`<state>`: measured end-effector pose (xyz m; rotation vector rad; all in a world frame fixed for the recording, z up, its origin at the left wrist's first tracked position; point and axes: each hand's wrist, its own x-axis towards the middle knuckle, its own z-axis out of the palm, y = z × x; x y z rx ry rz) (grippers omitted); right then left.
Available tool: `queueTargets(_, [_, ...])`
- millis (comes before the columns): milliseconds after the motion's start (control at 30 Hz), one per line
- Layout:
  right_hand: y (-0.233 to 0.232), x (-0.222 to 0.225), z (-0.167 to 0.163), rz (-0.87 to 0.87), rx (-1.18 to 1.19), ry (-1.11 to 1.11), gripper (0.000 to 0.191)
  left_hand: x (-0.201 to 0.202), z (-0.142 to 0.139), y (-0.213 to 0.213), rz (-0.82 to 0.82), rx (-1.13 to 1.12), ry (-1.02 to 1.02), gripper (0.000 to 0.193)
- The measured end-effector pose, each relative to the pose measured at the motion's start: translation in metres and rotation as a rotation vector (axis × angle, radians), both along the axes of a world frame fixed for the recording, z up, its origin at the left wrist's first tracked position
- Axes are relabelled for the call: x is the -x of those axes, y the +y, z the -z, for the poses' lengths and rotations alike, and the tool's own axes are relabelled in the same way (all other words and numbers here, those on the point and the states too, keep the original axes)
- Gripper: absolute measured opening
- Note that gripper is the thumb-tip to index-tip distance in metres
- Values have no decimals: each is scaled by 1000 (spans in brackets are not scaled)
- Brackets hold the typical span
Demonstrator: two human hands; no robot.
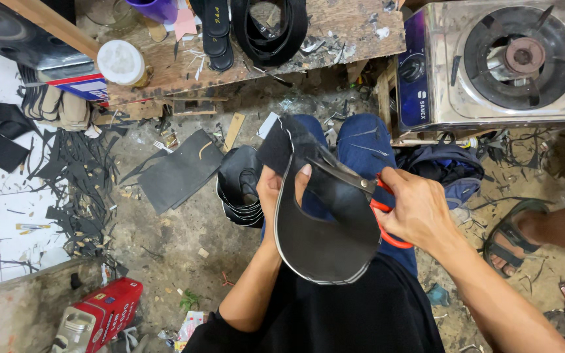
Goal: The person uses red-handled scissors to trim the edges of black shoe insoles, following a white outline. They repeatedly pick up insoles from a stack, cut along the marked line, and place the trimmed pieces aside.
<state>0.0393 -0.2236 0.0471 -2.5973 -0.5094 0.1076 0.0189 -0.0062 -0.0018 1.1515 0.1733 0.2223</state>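
My left hand (274, 191) holds a curved black leather piece (325, 225) with a pale edge, thumb pressed on its upper face. My right hand (416, 209) grips red-handled scissors (377, 204), whose dark blades lie across the top of the piece, cutting into it. Both hands are over my lap, above blue jeans (364, 140).
A stack of black cut pieces (240, 186) lies by my left knee, with a black sheet (181, 171) and scraps on the floor. A wooden bench (243, 49) stands ahead, a gas stove (498, 62) at right. Another person's sandalled foot (514, 238) is at right. A red tin (102, 314) lies lower left.
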Motion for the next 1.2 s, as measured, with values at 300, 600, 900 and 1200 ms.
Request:
queueTargets(300, [1,-1,2,26,-66,-7,36,-2,5,-5,-39,18,-60,60])
queueTargets(600, [5,1,5,26,-66,-30,32,1,-6,-4,-53,-59,0,54])
queueTargets(900, [0,3,10,54,-25,44,36,1,-4,-8,-82,136,-26,57])
queueTargets(1200, [5,0,11,34,-32,-15,36,4,-4,-19,-41,173,-22,46])
